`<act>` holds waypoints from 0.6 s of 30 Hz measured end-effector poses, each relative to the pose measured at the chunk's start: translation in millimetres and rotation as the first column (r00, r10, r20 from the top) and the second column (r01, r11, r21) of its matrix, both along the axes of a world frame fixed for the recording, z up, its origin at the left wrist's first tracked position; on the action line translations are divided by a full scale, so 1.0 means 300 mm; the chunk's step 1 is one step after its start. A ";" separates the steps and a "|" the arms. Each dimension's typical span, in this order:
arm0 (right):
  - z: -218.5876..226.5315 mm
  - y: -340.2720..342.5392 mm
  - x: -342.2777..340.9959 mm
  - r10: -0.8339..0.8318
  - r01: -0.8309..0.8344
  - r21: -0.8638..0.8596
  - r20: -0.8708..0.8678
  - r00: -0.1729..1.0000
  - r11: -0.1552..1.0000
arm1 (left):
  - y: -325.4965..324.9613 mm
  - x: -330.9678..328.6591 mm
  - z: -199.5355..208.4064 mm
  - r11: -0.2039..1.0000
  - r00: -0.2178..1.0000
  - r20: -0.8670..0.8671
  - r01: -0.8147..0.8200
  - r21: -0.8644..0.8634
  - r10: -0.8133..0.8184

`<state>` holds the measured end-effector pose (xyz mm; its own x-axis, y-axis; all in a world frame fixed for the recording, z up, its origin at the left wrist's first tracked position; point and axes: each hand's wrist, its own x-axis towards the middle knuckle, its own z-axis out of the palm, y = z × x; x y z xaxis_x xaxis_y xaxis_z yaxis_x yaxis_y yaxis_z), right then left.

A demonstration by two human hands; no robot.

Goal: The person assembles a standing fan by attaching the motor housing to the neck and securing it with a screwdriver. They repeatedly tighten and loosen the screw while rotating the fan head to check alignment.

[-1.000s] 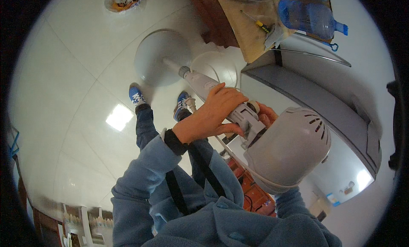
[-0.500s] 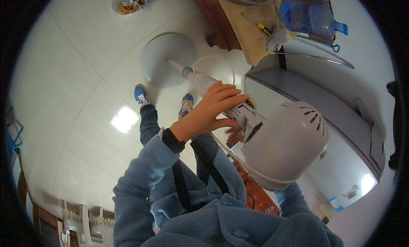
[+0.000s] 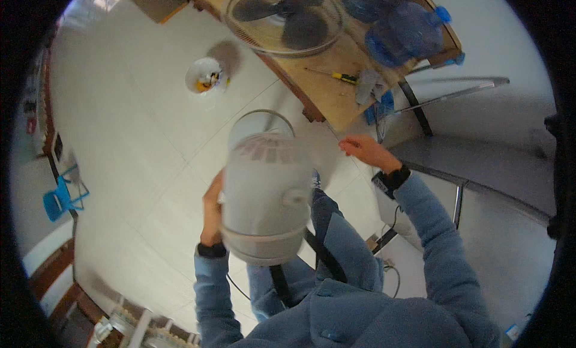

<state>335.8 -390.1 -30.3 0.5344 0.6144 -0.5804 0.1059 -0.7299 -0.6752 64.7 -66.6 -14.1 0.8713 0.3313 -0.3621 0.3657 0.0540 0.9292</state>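
A white pedestal fan (image 3: 264,192), without cage or blades, stands in front of me with its rounded, slotted motor housing toward me. Behind the housing shows part of its pale round base (image 3: 255,121). My left hand (image 3: 213,210) grips the fan at the housing's left side, its fingertips hidden behind it. My right hand (image 3: 369,153) is off to the right, apart from the fan, near the table's corner. Its fingers are bent together, and whether anything small lies in them cannot be made out.
On the wooden table (image 3: 336,111) lie dark fan blades (image 3: 305,28) in a wire grille, a yellow-black screwdriver (image 3: 344,78), a grey cloth (image 3: 370,87) and blue water bottles (image 3: 414,33). A waste bin (image 3: 204,76) stands on the floor. A grey shelf (image 3: 462,165) is at right; a blue chair (image 3: 58,198) at far left.
The fan has swung from tilted right to in front of me, slots facing away. My left hand moved from its neck to the housing's left; my right hand came out from behind it.
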 end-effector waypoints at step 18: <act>-0.622 0.068 0.750 0.214 -0.227 -0.120 0.863 0.457 0.967 | -0.303 -0.376 -0.232 0.870 0.916 0.320 -0.351 0.345 0.243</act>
